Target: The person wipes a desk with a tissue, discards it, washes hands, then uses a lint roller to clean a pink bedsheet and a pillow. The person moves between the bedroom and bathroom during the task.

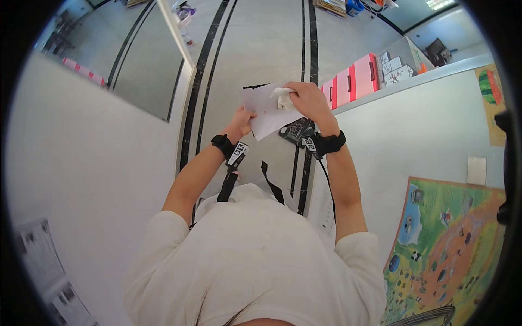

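"2 hands and 1 sheet between them, near the upper middle of the frame. What do you make of it?"

"Wiping, I'd judge, partway through. The left hand (pixel 243 120) pinches the white sheet (pixel 262 120) at its lower left edge, thumb on top. The right hand (pixel 310 100) has its fingers clamped on a crumpled white tissue (pixel 283 99), over the sheet's upper right part."

"Pressed against the paper?"

"I can't tell; they overlap from where I stand, but any contact is hidden. A small red speck (pixel 265 112) shows near the sheet's middle."

"What would the next move call for?"

"A firm left pinch and a light stroke, I'd say. Held in the air like that, the sheet could buckle."

"And room to move?"

"Mostly toward the top of the frame, where the pale floor (pixel 261 49) runs between black stripes (pixel 314 54). The white partition (pixel 98 163) bounds the left side. At right, the ledge (pixel 462 66) bearing pink boxes (pixel 361 76) begins just beside the right wrist's black strap (pixel 331 143), so that side looks tighter."

"And below the sheet's right corner?"

"Some dark printed thing (pixel 295 130). How far down it lies, I can't tell."
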